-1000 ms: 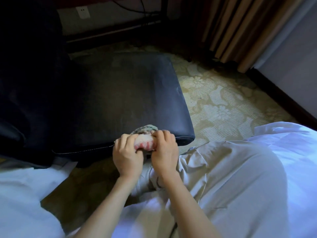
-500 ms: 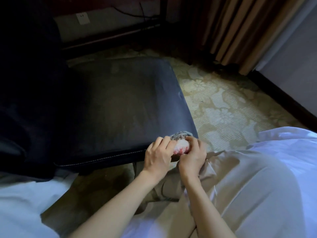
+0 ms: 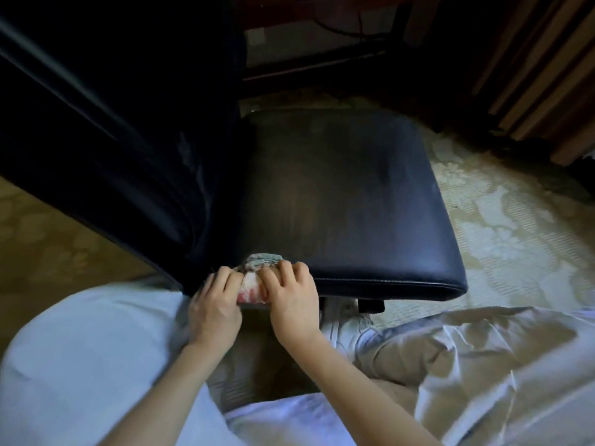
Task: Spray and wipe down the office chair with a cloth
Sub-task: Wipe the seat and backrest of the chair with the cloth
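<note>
The left hand and right hand curl their fingers round a bunched red-and-white woven cloth, held against the near left edge of the dark navy leather chair seat, beside the backrest; the paired grip likely adds pressure.

Seat sits centre, with the backrest rising along its left side. The cloth is on the seat's near edge, at the corner where seat meets backrest. Left hand grips the cloth's left end and right hand its right end, fingers curled over the top, hands just beside each other. The floor shows right of the seat and left of the backrest. Curtain is far right, behind the chair. Wall socket is on the wall behind the seat. The person's leg is near right, in front of the seat.
</note>
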A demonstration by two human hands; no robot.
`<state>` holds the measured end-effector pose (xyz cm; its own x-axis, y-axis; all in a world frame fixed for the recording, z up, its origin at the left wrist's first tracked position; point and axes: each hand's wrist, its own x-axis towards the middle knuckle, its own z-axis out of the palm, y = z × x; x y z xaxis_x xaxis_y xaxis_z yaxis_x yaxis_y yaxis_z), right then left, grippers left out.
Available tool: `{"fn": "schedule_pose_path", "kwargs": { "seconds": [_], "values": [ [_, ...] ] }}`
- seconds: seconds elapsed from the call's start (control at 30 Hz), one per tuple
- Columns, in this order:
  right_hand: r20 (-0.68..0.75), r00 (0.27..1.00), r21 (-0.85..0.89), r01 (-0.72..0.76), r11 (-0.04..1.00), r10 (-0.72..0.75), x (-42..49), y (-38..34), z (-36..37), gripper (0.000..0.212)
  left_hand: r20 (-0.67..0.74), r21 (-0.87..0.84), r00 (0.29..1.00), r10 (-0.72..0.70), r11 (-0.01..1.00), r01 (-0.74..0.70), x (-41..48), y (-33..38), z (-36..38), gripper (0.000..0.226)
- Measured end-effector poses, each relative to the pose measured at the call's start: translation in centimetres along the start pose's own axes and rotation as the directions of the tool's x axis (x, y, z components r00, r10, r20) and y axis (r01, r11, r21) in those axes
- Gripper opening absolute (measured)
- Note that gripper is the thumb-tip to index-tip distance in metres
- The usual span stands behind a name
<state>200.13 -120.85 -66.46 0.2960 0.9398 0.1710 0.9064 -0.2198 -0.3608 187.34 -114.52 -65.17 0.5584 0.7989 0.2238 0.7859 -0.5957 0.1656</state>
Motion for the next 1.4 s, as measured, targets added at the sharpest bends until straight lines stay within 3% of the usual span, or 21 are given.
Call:
{"fn": "schedule_pose_path", "kwargs": {
  "seconds": [0.13, 0.23, 0.37, 0.67, 0.83, 1.4],
  "values": [
    [0.036, 0.995, 0.024, 0.096, 0.995, -0.096, 1.0, -2.3, 0.6, 0.054, 0.078, 0.074, 0.988, -0.131, 0.989, 0.125, 0.0, -2.3, -0.2, 0.048],
    [-0.011, 0.989, -0.012, 0.144, 0.989, -0.144, 0.9, -1.3, 0.2, 0.052, 0.063, 0.072, 0.991, -0.117, 0.991, 0.112, -0.1, -2.1, 0.1, 0.049],
    [-0.052, 0.982, -0.082, 0.178, 0.981, -0.182, -0.8, 2.2, -0.9, 0.047, 0.001, 0.018, 1.000, 0.006, 1.000, -0.006, -0.5, 0.2, 0.7, 0.046],
    [-0.168, 0.986, -0.149, -0.037, 0.988, 0.012, -4.8, 9.4, -6.9, 0.051, -0.064, -0.179, 0.966, 0.251, 0.949, -0.258, 0.6, 9.6, -0.1, 0.041],
    [-0.213, 0.976, -0.167, 0.012, 0.986, -0.048, -5.2, 9.6, -10.5, 0.052, -0.070, -0.206, 0.956, 0.285, 0.934, -0.293, 1.1, 10.9, -3.3, 0.045],
    [-0.344, 0.899, -0.291, 0.171, 0.941, -0.270, -3.6, 1.1, -27.6, 0.058, -0.234, 0.022, 0.871, 0.433, 0.898, -0.440, 2.9, 10.1, -23.0, 0.054]
  ]
}}
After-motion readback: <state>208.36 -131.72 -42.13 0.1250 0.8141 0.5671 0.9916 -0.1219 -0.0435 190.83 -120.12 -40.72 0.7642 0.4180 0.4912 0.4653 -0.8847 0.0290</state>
